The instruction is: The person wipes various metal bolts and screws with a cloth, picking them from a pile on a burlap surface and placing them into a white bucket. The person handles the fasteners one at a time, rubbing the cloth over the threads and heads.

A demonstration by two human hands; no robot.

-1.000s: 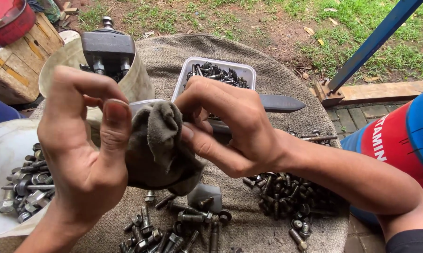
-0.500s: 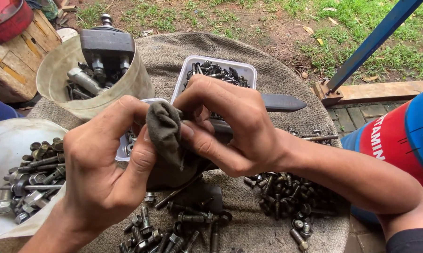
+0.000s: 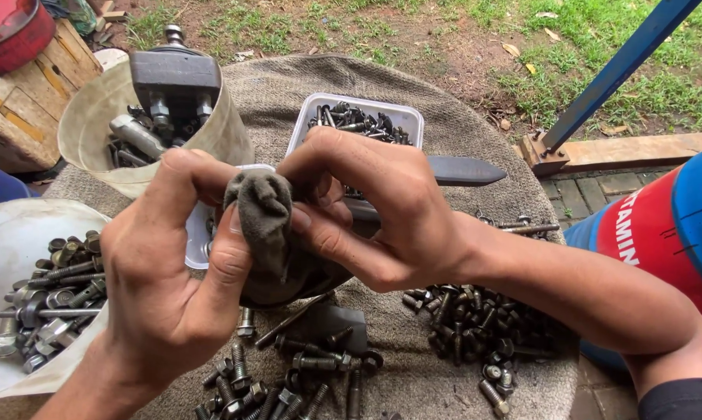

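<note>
The left hand (image 3: 164, 288) is curled with thumb and forefinger pinching a grey-brown rag (image 3: 265, 225), which stands bunched just above and to the right of its palm, its long fold running roughly upright between both hands. Whatever is wrapped inside the rag cannot be made out. Right of the rag, touching it, the right hand (image 3: 374, 210) presses its fingertips together on the cloth's upper side, thumb underneath, so both hands meet on the same bundle; the left hand carries more of it. To the left of the left hand sits a white tub of bolts (image 3: 24, 257); beneath the right wrist a heap of dark bolts (image 3: 475, 319) lies on the sacking-covered table (image 3: 413, 373).
</note>
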